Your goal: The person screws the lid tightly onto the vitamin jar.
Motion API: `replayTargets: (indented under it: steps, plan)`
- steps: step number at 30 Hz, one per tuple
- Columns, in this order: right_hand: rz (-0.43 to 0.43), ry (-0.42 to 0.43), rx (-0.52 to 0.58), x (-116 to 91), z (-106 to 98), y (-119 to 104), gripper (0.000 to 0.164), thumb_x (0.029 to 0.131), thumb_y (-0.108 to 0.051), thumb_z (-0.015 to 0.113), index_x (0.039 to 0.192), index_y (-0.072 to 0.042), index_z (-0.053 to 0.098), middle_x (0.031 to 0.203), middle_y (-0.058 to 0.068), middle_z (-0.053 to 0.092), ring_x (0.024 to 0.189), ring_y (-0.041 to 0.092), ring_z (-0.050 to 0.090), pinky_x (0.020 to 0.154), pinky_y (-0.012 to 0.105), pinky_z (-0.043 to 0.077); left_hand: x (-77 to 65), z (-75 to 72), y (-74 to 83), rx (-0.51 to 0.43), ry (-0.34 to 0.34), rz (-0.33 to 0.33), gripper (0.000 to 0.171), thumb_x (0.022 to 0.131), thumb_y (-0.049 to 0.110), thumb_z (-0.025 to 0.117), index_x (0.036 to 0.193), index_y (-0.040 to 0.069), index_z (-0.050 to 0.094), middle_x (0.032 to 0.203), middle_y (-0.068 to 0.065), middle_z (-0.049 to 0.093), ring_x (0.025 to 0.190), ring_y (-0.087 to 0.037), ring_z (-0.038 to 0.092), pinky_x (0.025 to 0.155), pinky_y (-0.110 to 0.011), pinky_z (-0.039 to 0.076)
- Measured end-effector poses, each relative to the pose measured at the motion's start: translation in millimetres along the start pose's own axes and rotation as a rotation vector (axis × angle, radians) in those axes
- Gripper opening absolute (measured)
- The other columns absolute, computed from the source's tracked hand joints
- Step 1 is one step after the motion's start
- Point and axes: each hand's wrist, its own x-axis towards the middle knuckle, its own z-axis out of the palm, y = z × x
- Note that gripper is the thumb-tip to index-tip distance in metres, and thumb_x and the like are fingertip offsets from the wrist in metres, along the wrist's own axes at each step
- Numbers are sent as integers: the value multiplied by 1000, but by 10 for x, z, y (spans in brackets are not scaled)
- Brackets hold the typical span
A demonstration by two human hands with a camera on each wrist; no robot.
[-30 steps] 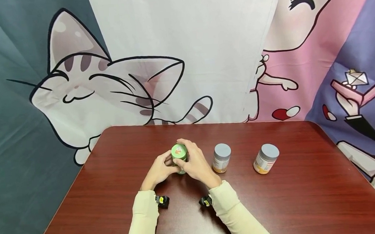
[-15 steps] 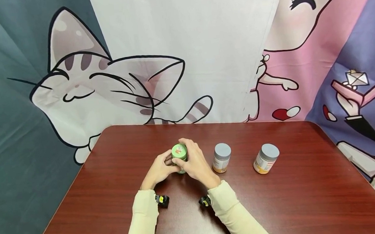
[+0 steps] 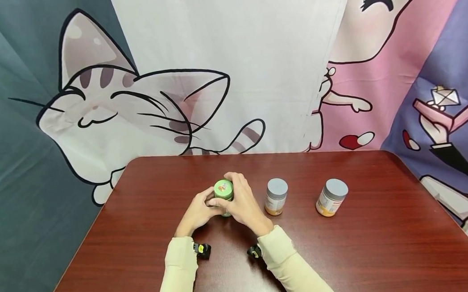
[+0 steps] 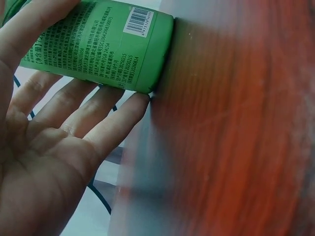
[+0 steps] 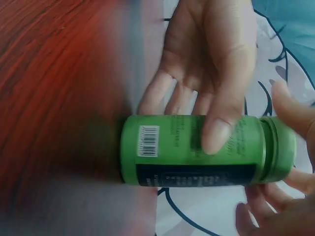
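Observation:
A green bottle point(image 3: 224, 209) with a green screw lid point(image 3: 223, 188) stands upright near the table's middle, between both hands. My left hand point(image 3: 198, 213) holds its body from the left; in the right wrist view the thumb presses on the printed label point(image 5: 197, 174). In the left wrist view the fingertips lie along the bottle's point(image 4: 108, 42) far side, close to its base. My right hand point(image 3: 246, 203) is around the lid from the right, with fingers beyond it and the thumb on the near side. The lid point(image 5: 283, 150) sits on the bottle's neck, with a narrow groove below it.
Two jars with grey lids and white-and-orange labels, a nearer jar point(image 3: 276, 198) and a farther jar point(image 3: 332, 198), stand to the right of the hands. The dark red wooden table point(image 3: 140, 192) ends at a cartoon-printed cloth point(image 3: 224, 111) behind.
My right thumb has slid leftward along the near side of the lid, and the right wrist has shifted slightly left. The left hand, the bottle body and both jars have stayed in place.

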Motion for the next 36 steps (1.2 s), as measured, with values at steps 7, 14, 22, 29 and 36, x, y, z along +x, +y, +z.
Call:
replayTargets:
  steps: [7,14,22,29,36]
  plan:
    - [43,-160,182,19,-163,44,72,77,-37,72,136,-19,35,129,3,48,109,15,50,85,46,44,-12,2,-7,-78,-21,0,57,74,21,77,125,20,51,116,-1,60,105,-14,59,83,-29,49]
    - [8,-185,223,17,-184,56,60,84,-20,67,135,-19,36,130,5,51,110,17,52,91,46,41,3,14,-4,-131,-27,-14,54,75,11,76,124,20,53,116,-2,60,106,-16,59,81,-30,50]
    - [20,-86,141,20,-113,29,56,81,-26,71,128,-13,44,120,0,54,110,10,50,91,36,43,-60,-7,197,-116,-35,-20,53,76,8,74,124,14,53,117,-4,60,106,-17,59,83,-28,49]
    - [27,-19,32,-1,-48,19,57,78,-35,72,122,-11,45,110,-1,52,85,18,52,72,28,43,-85,-19,278,-141,-51,-33,53,76,7,74,124,11,52,116,-5,60,106,-16,59,82,-27,49]
    - [48,-28,38,-8,-44,23,71,73,-48,72,125,-11,43,114,2,49,103,16,48,86,35,41,-94,-27,297,-64,-40,-34,51,75,13,76,122,14,54,110,-1,63,99,-12,60,84,-29,48]
